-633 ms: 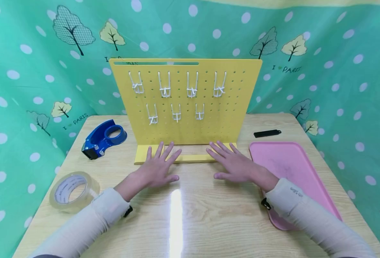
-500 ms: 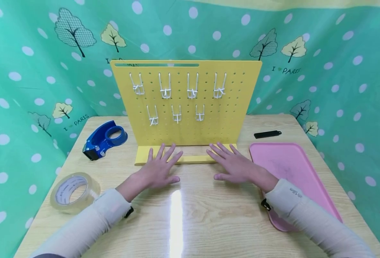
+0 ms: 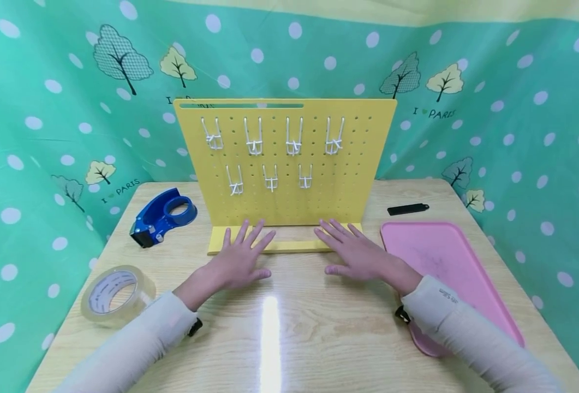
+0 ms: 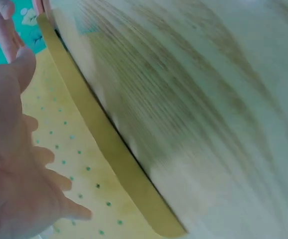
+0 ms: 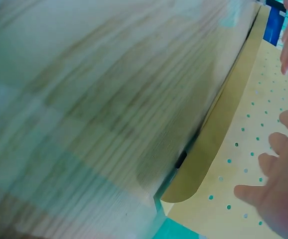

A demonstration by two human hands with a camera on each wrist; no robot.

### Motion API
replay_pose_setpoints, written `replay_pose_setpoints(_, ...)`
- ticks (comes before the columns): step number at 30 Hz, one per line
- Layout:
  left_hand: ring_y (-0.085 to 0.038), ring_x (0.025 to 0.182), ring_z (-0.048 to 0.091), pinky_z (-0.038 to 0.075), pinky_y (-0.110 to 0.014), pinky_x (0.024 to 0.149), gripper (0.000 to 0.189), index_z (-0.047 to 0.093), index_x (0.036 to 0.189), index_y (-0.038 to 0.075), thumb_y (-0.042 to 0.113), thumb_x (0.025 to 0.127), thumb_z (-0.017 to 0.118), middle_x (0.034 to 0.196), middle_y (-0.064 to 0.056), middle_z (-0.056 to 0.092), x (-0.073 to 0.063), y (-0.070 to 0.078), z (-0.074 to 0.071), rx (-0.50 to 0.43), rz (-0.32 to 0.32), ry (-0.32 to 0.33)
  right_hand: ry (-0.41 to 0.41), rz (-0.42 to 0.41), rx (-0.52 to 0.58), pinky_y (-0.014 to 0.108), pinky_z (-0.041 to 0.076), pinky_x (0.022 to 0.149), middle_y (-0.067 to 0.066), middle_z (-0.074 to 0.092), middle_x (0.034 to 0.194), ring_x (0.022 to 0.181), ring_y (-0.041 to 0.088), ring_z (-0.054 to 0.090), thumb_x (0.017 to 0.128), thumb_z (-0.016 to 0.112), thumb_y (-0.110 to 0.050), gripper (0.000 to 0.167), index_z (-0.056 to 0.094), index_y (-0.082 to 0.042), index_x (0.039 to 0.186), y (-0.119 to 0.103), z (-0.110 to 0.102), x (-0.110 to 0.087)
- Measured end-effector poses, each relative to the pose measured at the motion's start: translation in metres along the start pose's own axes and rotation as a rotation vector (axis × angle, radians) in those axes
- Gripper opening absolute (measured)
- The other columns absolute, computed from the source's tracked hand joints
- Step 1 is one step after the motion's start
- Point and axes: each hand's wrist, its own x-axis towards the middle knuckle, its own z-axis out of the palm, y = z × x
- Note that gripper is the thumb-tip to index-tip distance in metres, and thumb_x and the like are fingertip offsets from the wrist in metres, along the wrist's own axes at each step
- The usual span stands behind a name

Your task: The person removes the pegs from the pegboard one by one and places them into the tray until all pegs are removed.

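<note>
A yellow pegboard [image 3: 289, 207] stands upright at the back of the wooden table, with two rows of white wire hooks [image 3: 293, 143] on it. My left hand [image 3: 237, 262], fingers spread, is at the left part of the board's yellow base [image 3: 294, 246] and holds nothing. Mirroring it on the right, my right hand [image 3: 353, 254] also has its fingers spread and is bare of any object. Both wrist views show the board's holes beyond the fingers, with the left hand [image 4: 24, 159] at one side and the right hand [image 5: 283, 169] at the other.
On the left are a blue tape dispenser [image 3: 163, 216] and a large roll of clear tape [image 3: 117, 297]. A pink tray [image 3: 446, 273] lies at the right, partly under my right forearm. Behind it is a flat black object [image 3: 408, 209]. A green dotted curtain [image 3: 279, 65] surrounds the table.
The head view has tilted slightly upward, so the board and table items sit a little lower in the picture. Both hands keep their spread pose by the base.
</note>
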Motion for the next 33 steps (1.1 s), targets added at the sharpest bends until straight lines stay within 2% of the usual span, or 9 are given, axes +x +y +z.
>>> replay_pose_setpoints(4, -0.047, 0.153, 0.022, 0.021, -0.073, 0.117, 0.081, 0.029, 0.16, 0.014, 0.031, 0.094, 0.073, 0.167, -0.019, 0.023, -0.005, -0.018, -0.001, -0.119, -0.049, 0.195, 0.243, -0.008, -0.015, 0.053, 0.044, 0.113, 0.013, 0.049, 0.155, 0.14, 0.034, 0.05, 0.093, 0.075, -0.032, 0.068, 0.047, -0.008, 0.151, 0.003, -0.002, 0.014)
replay_pose_setpoints(7, -0.044, 0.146, 0.037, 0.032, -0.064, 0.118, 0.069, 0.039, 0.153, 0.005, 0.02, 0.094, 0.072, 0.159, -0.022, 0.038, -0.012, -0.036, -0.007, -0.216, -0.13, 0.352, 0.473, 0.021, -0.009, 0.04, 0.06, 0.089, 0.012, 0.068, 0.13, 0.11, 0.029, 0.069, 0.092, 0.076, -0.023, 0.047, 0.063, -0.008, 0.135, 0.004, -0.007, 0.032)
replay_pose_setpoints(11, -0.043, 0.132, 0.05, 0.044, -0.059, 0.109, 0.057, 0.043, 0.147, -0.002, 0.016, 0.097, 0.066, 0.146, -0.025, 0.047, -0.015, -0.059, -0.02, -0.371, -0.286, 0.519, 0.716, 0.07, 0.053, 0.031, 0.06, 0.065, 0.013, 0.073, 0.109, 0.085, 0.026, 0.071, 0.092, 0.075, -0.017, 0.031, 0.069, -0.006, 0.121, 0.006, -0.018, 0.059)
replay_pose_setpoints(14, -0.041, 0.127, 0.054, 0.048, -0.055, 0.105, 0.057, 0.04, 0.148, -0.001, 0.018, 0.099, 0.063, 0.142, -0.025, 0.048, -0.008, -0.075, -0.033, -0.53, -0.421, 0.63, 0.831, 0.098, 0.113, 0.032, 0.06, 0.066, 0.015, 0.072, 0.104, 0.084, 0.026, 0.072, 0.091, 0.075, -0.014, 0.027, 0.071, -0.004, 0.116, 0.008, -0.027, 0.077)
replay_pose_setpoints(17, -0.037, 0.13, 0.055, 0.048, -0.051, 0.107, 0.059, 0.037, 0.151, 0.004, 0.024, 0.101, 0.06, 0.145, -0.021, 0.047, 0.003, -0.086, -0.048, -0.684, -0.523, 0.703, 0.894, 0.112, 0.138, 0.034, 0.06, 0.068, 0.014, 0.072, 0.103, 0.084, 0.026, 0.07, 0.092, 0.075, -0.015, 0.024, 0.072, -0.006, 0.114, 0.011, -0.034, 0.092)
replay_pose_setpoints(20, -0.033, 0.133, 0.055, 0.047, -0.047, 0.11, 0.057, 0.039, 0.152, 0.008, 0.028, 0.102, 0.059, 0.147, -0.017, 0.05, 0.016, -0.092, -0.059, -0.776, -0.554, 0.734, 0.938, 0.121, 0.135, 0.035, 0.058, 0.067, 0.012, 0.071, 0.1, 0.082, 0.025, 0.067, 0.091, 0.076, -0.016, 0.02, 0.074, -0.008, 0.11, 0.014, -0.037, 0.101)
replay_pose_setpoints(25, -0.03, 0.124, 0.061, 0.05, -0.043, 0.107, 0.048, 0.049, 0.144, 0.007, 0.027, 0.102, 0.061, 0.137, -0.016, 0.061, 0.032, -0.094, -0.067, -0.793, -0.542, 0.778, 1.002, 0.145, 0.111, 0.033, 0.056, 0.064, 0.01, 0.071, 0.094, 0.075, 0.024, 0.064, 0.088, 0.079, -0.015, 0.014, 0.077, -0.01, 0.101, 0.013, -0.035, 0.109)
replay_pose_setpoints(29, -0.027, 0.113, 0.063, 0.053, -0.04, 0.099, 0.041, 0.054, 0.138, 0.006, 0.027, 0.103, 0.062, 0.126, -0.017, 0.064, 0.035, -0.095, -0.068, -0.776, -0.562, 0.798, 1.011, 0.137, 0.073, 0.034, 0.057, 0.066, 0.01, 0.071, 0.093, 0.078, 0.025, 0.067, 0.088, 0.078, -0.014, 0.01, 0.078, -0.011, 0.098, 0.008, -0.032, 0.116)
replay_pose_setpoints(33, -0.025, 0.109, 0.063, 0.055, -0.036, 0.094, 0.04, 0.055, 0.135, 0.006, 0.03, 0.103, 0.062, 0.122, -0.016, 0.064, 0.037, -0.098, -0.066, -0.762, -0.567, 0.782, 1.018, 0.145, 0.053, 0.035, 0.059, 0.069, 0.01, 0.072, 0.093, 0.081, 0.026, 0.069, 0.09, 0.077, -0.013, 0.009, 0.079, -0.01, 0.098, 0.005, -0.032, 0.118)
